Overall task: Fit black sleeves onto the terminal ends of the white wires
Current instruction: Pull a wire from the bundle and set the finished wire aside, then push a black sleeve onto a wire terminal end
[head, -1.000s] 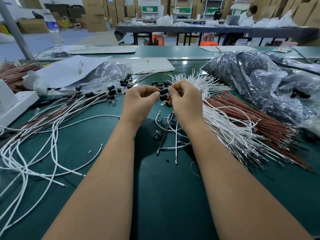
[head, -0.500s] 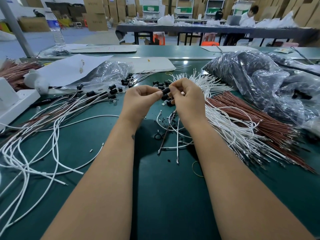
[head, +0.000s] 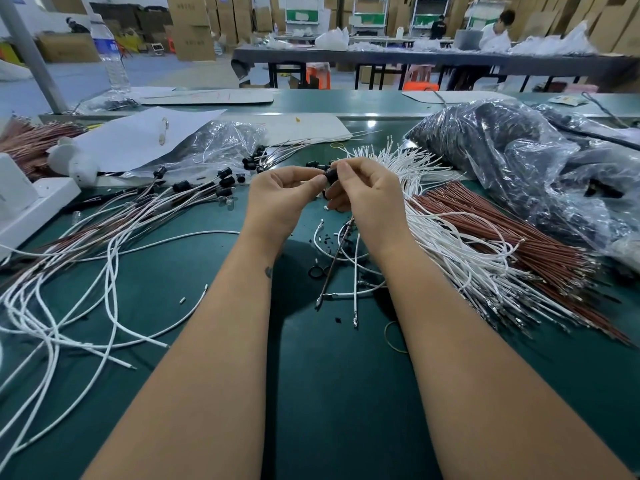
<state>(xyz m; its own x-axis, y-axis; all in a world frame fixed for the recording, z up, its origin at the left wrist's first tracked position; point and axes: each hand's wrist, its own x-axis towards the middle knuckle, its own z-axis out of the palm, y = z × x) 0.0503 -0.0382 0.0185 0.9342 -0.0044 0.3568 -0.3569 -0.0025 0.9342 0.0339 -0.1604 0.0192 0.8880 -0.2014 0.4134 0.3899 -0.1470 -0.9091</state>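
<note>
My left hand and my right hand meet above the green table, and both pinch one small black sleeve between their fingertips. A few white wires hang down from under my right hand onto the table; whether a terminal sits inside the sleeve is hidden by my fingers. A fan of loose white wires lies right of my hands. Finished wires with black sleeves lie to the left. Loose black sleeves sit just beyond my fingers.
Brown wires lie beside the white fan. Clear plastic bags of black parts fill the right back. A white box, paper sheets and a water bottle stand at the left. A rubber band lies near my right forearm.
Both hands have lifted slightly and drawn closer together, with the black sleeve now turned between the fingertips. The wires on the table have not moved.
</note>
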